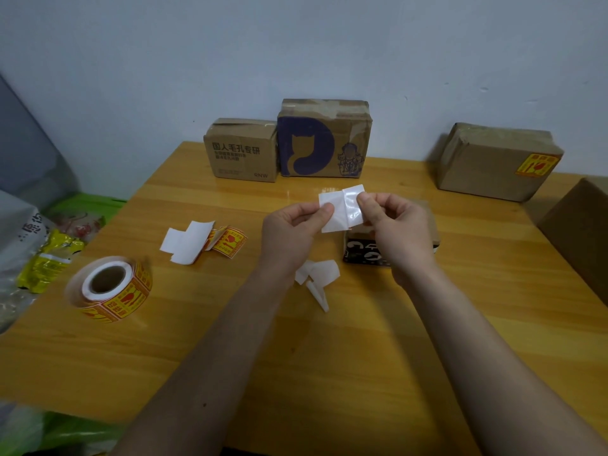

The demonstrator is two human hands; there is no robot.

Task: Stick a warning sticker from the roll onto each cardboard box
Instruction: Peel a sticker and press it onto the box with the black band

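Note:
My left hand [292,230] and my right hand [398,230] both pinch a white piece of sticker paper [342,209], held up above the middle of the wooden table [329,357], its white back facing me. A roll of yellow-and-red warning stickers [110,287] lies at the left. Against the wall stand two cardboard boxes: a plain printed one [241,151] and one with a blue cat logo [324,139]. At the right stands a third box [493,161] with a warning sticker [536,165] on its front. A small dark-sided box [365,251] sits under my right hand.
Loose white backing pieces with a yellow sticker [200,241] lie left of centre. More white scraps [317,279] lie between my forearms. A brown cardboard edge [579,232] is at the far right. Yellow packets [49,258] and plastic bags sit beyond the table's left edge.

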